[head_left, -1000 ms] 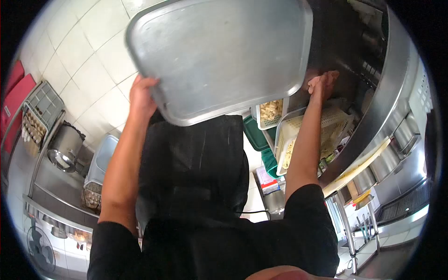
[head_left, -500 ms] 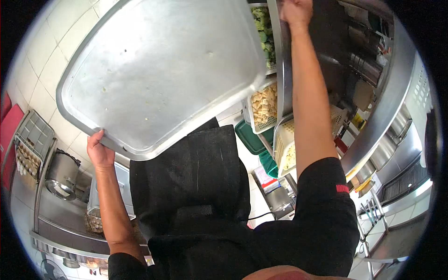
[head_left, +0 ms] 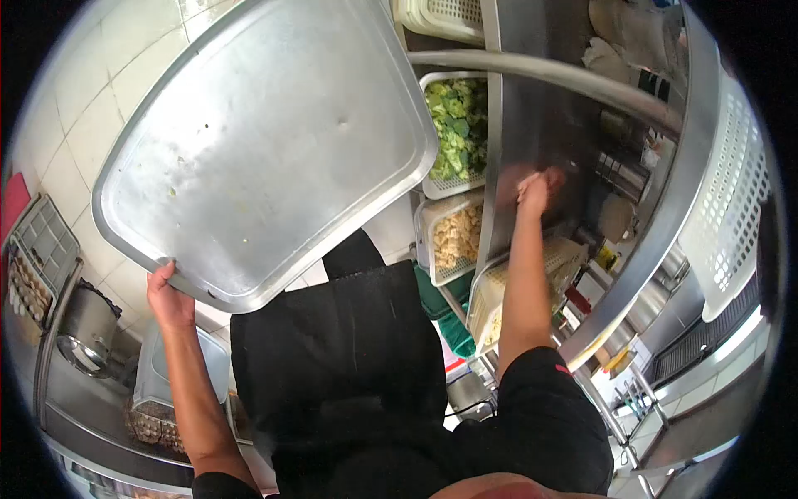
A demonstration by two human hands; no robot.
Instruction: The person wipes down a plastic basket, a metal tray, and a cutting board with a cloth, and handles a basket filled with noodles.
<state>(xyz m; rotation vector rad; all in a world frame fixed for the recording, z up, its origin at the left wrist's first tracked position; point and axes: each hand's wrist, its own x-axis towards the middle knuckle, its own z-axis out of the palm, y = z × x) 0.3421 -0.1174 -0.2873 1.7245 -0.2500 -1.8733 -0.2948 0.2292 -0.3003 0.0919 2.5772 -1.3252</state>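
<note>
My left hand [head_left: 172,299] is closed on the lower left corner of a large metal tray [head_left: 266,150], thumb on top of the rim. The tray is tilted and bears only a few small specks. Over a dark steel surface [head_left: 540,108] to the right is my right hand [head_left: 538,190], away from the tray. Motion blurs its fingers, and I cannot make out anything in them. Between tray and steel surface stand a white basket of broccoli [head_left: 457,125] and, nearer me, a basket of pale yellowish chunks [head_left: 457,237].
A curved steel bar [head_left: 565,75] crosses above the steel surface. White perforated baskets [head_left: 445,17] stand at the top, and another perforated white basket [head_left: 723,191] is at far right. On the left are a steel pot [head_left: 87,328], egg trays [head_left: 29,291] and a clear plastic bin [head_left: 183,362].
My right hand has moved down toward me, off the top edge of the view. The tray has shifted left and slightly down, showing more of the broccoli basket. My left hand keeps its hold.
</note>
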